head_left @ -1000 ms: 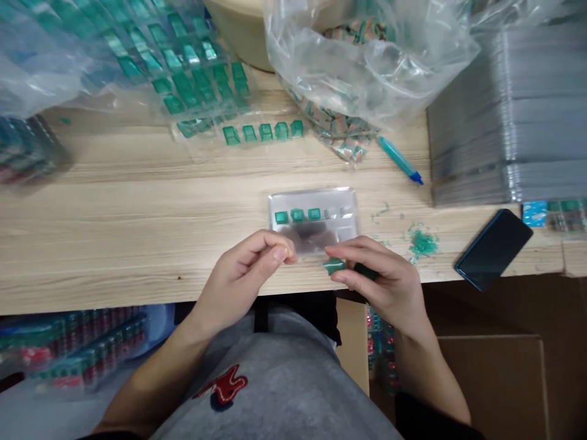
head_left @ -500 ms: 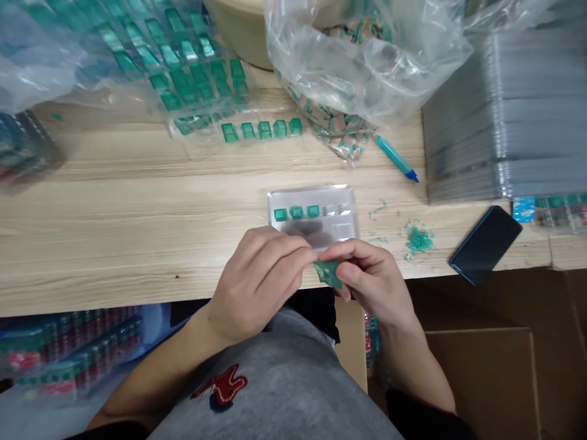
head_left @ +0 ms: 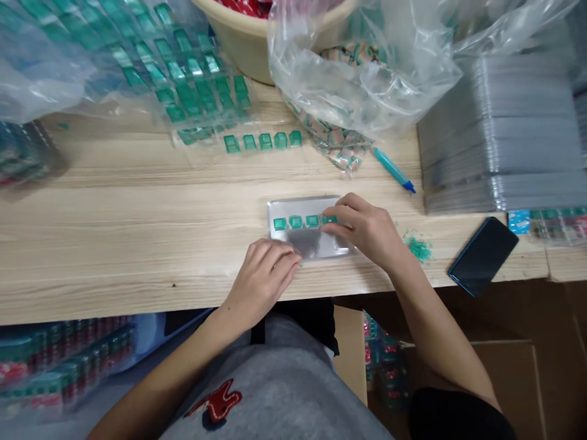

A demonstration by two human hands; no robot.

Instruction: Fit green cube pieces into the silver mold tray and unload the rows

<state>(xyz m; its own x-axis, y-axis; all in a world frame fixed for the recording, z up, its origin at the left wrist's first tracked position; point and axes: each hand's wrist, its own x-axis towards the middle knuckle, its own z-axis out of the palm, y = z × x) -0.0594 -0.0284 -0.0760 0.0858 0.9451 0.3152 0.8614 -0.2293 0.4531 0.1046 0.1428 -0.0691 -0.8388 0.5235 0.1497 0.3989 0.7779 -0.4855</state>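
Observation:
A shallow clear plastic tray (head_left: 302, 243) lies on the table in front of me, with three green translucent pieces (head_left: 296, 222) in a row in its compartments. My right hand (head_left: 360, 226) reaches over its right part, thumb and fingers pinched around another green translucent piece (head_left: 329, 219) at the fourth place of the row. The hand hides the tray's right end. By the tray's lower left edge rests my left hand (head_left: 263, 272), its fingers curled in with the tips close together. What they hold, if anything, is hidden.
Green scraps (head_left: 418, 247), a phone (head_left: 483, 256) and a blue pen (head_left: 394, 171) lie to the right. A tall stack of clear plastic trays (head_left: 527, 134) stands behind. At the back are a bag of small pieces (head_left: 339, 134), a cream tub (head_left: 252, 49) and packed green pieces (head_left: 188, 98).
My right hand has moved up and forward from beside my left hand, setting a green piece at the row's fourth place. My left hand has moved slightly down and left. The view has shifted slightly.

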